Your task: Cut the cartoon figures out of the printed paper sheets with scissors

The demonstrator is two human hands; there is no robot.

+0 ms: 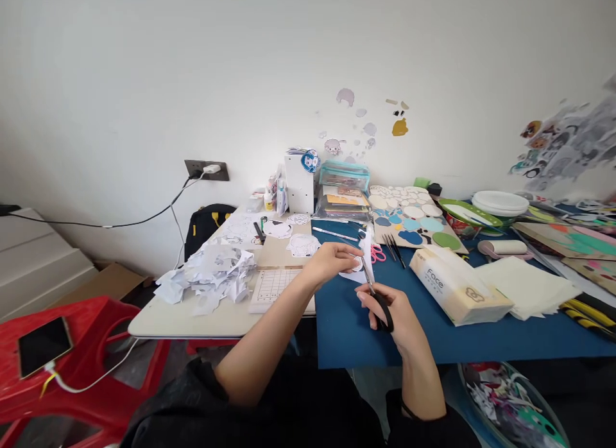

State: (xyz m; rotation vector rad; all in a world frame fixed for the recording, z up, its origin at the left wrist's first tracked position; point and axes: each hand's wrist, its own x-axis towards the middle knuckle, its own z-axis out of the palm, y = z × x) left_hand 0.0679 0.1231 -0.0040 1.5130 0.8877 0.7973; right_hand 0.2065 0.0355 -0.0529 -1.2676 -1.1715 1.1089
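My right hand (391, 313) is closed around the black handles of a pair of scissors (369, 278). Their blades point up and away, against a piece of white printed paper (355, 276). My left hand (333, 263) pinches this paper from the left, its fingers close to the blade tips. Part of the paper is hidden under my left fingers. Just beyond lies a pair of pink-handled scissors (378, 253), and beside it are several dark tweezers (394, 249) on the blue mat (346, 342).
A heap of paper scraps (216, 271) covers part of the white table at left. A tissue pack (457, 284) lies right of my hands. Behind stand a board of coloured cut shapes (414, 220) and a teal pouch (344, 175). A scrap bin (514, 403) sits below the right edge.
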